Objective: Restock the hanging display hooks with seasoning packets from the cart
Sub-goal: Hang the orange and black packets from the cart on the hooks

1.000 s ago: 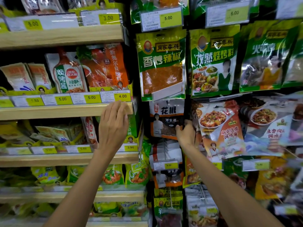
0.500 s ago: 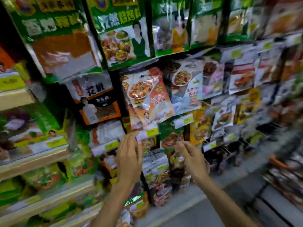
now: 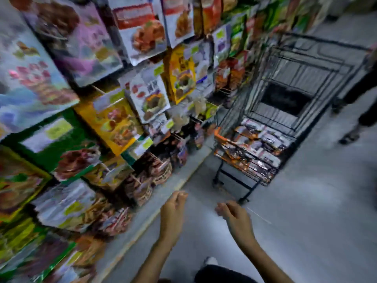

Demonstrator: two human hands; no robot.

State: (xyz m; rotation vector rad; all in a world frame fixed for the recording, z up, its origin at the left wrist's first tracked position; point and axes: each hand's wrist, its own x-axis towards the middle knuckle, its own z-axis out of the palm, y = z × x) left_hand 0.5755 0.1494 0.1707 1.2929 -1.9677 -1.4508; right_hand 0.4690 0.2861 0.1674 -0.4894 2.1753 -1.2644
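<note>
Whole view smeared by motion; print on the hanging display packets (image 3: 114, 123), 9 to 12 o'clock, unreadable. Black wire cart (image 3: 302, 64) at 2 o'clock, far end cut off by a passer-by's leg (image 3: 365, 103); seasoning packets (image 3: 257, 148) heaped in its near basket, 1 o'clock of the hands; orange-and-dark glossy wrappers. Left hand (image 3: 173, 211) and right hand (image 3: 234, 217) low over grey floor (image 3: 306, 201); fingers loosely curled, empty.

left hand (image 3: 173, 211): off display (image 3: 114, 123), lowered, empty
right hand (image 3: 234, 217): same, lowered, empty
cart (image 3: 306, 64): now in view, seasoning packets (image 3: 257, 144) inside
</note>
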